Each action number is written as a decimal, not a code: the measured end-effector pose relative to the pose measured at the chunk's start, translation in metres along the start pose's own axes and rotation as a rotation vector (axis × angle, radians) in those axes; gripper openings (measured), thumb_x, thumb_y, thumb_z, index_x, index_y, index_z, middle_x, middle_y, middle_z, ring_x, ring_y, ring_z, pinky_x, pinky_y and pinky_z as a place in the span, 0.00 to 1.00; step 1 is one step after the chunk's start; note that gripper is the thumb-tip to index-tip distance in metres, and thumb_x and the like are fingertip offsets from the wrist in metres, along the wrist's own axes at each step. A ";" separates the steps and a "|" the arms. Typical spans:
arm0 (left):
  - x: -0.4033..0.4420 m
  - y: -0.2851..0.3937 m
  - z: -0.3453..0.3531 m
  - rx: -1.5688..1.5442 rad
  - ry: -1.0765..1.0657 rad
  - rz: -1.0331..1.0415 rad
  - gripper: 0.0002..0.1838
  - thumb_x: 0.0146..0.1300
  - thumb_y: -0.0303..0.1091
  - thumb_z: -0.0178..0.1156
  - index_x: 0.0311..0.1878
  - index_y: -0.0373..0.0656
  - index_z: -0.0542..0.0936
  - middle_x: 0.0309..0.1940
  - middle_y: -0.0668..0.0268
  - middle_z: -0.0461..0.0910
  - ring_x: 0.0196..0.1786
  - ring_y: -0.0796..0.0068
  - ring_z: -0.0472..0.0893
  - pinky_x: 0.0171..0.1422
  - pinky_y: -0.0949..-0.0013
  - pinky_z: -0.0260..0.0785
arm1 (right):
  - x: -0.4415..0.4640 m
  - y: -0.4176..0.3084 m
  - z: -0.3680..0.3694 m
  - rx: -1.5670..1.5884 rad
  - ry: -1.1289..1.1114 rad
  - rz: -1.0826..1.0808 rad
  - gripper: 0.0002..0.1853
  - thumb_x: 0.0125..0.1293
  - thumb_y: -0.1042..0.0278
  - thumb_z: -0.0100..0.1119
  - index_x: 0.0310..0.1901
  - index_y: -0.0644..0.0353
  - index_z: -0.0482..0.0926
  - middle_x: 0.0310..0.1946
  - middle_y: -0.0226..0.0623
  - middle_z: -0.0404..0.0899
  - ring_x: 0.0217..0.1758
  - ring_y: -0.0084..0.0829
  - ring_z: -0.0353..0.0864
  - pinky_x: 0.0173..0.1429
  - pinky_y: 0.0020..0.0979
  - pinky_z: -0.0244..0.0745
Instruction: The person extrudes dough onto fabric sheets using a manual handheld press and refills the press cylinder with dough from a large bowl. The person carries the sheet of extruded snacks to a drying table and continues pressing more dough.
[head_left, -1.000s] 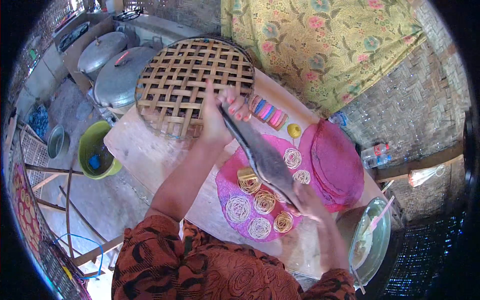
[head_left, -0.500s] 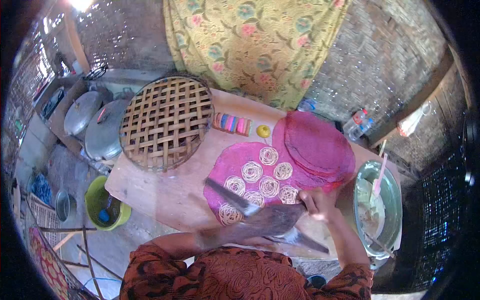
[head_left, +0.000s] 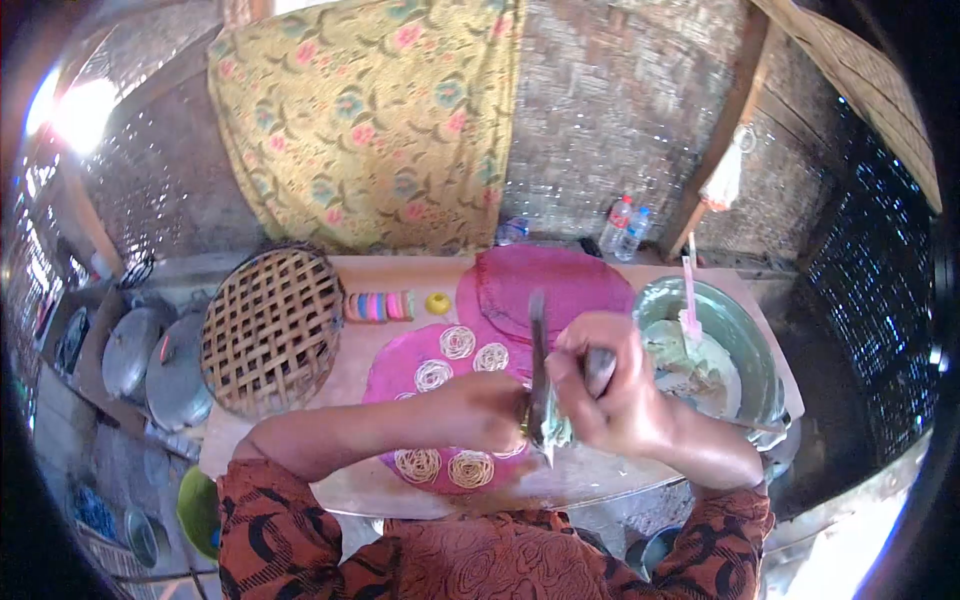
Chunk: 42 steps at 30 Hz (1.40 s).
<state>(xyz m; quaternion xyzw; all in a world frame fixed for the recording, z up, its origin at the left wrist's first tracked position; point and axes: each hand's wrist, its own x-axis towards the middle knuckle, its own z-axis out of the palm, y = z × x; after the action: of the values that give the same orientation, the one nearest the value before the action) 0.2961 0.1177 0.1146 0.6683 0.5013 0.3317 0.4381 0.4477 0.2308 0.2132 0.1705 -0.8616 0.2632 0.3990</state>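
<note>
My left hand (head_left: 480,408) is closed on the left side of a dark wooden hand press (head_left: 538,365), held raised over the table and seen nearly edge-on. Wrapped round the press's rounded handle end is my right hand (head_left: 615,385), just to the right. Pale green dough (head_left: 560,422) shows low between the hands. Below lies a flat pink round mat (head_left: 388,362) bearing several pale coiled noodle nests (head_left: 417,465); my left forearm and hand hide some of them. More magenta round mats (head_left: 560,285) are stacked behind the hands.
Right of my hands stands a green basin (head_left: 765,350) of pale dough with a pink spatula (head_left: 690,310). At left are a woven bamboo tray (head_left: 272,330), coloured rings (head_left: 378,306) and a yellow round object (head_left: 437,303). Lidded pots (head_left: 180,370) and bottles (head_left: 625,230) stand beyond.
The press has turned from lying flat and slanted near my body to nearly edge-on, higher and farther forward. Both hands have come close together on it. The camera view has shifted.
</note>
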 end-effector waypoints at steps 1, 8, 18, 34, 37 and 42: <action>-0.009 0.014 0.003 -0.105 0.149 0.093 0.19 0.53 0.44 0.63 0.46 0.45 0.78 0.38 0.56 0.80 0.39 0.69 0.81 0.43 0.64 0.71 | -0.005 0.004 -0.005 0.061 0.044 0.146 0.15 0.65 0.75 0.56 0.50 0.61 0.64 0.39 0.45 0.74 0.39 0.30 0.80 0.37 0.29 0.74; -0.011 -0.008 -0.005 0.231 0.480 -0.139 0.13 0.65 0.34 0.59 0.50 0.42 0.77 0.48 0.66 0.81 0.48 0.73 0.80 0.53 0.63 0.72 | -0.055 0.030 -0.101 0.241 0.875 0.429 0.09 0.71 0.69 0.46 0.51 0.56 0.63 0.20 0.25 0.64 0.14 0.17 0.62 0.14 0.21 0.58; 0.071 0.020 -0.016 -0.613 0.950 0.860 0.16 0.68 0.27 0.49 0.56 0.32 0.73 0.54 0.53 0.75 0.56 0.67 0.75 0.60 0.66 0.66 | -0.111 0.108 -0.038 1.073 1.335 0.775 0.19 0.73 0.50 0.44 0.55 0.55 0.69 0.40 0.40 0.79 0.45 0.34 0.78 0.57 0.40 0.69; -0.131 -0.037 -0.130 0.199 1.699 -0.048 0.20 0.62 0.34 0.62 0.54 0.31 0.77 0.51 0.56 0.79 0.50 0.69 0.78 0.56 0.67 0.69 | -0.231 0.113 -0.247 -1.100 -0.939 1.345 0.11 0.57 0.61 0.58 0.42 0.42 0.84 0.34 0.38 0.83 0.39 0.41 0.84 0.42 0.42 0.79; -0.147 -0.026 -0.127 0.249 1.742 -0.178 0.23 0.62 0.39 0.62 0.55 0.32 0.77 0.53 0.58 0.78 0.54 0.69 0.75 0.59 0.66 0.64 | -0.214 0.117 -0.266 -1.128 -0.820 1.340 0.11 0.57 0.65 0.56 0.40 0.47 0.84 0.34 0.39 0.84 0.40 0.41 0.85 0.42 0.42 0.79; -0.209 -0.064 -0.129 0.340 1.642 -0.230 0.21 0.65 0.39 0.58 0.56 0.35 0.77 0.55 0.58 0.76 0.56 0.66 0.74 0.62 0.66 0.62 | -0.239 0.150 -0.242 -1.143 -1.151 1.510 0.11 0.54 0.66 0.57 0.37 0.55 0.84 0.38 0.44 0.84 0.42 0.42 0.84 0.44 0.42 0.80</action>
<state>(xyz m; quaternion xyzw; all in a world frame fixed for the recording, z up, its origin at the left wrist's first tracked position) 0.1000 -0.0430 0.1060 0.2167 0.7686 0.5853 -0.1407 0.6662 0.5139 0.1113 -0.5113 -0.7954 -0.1162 -0.3041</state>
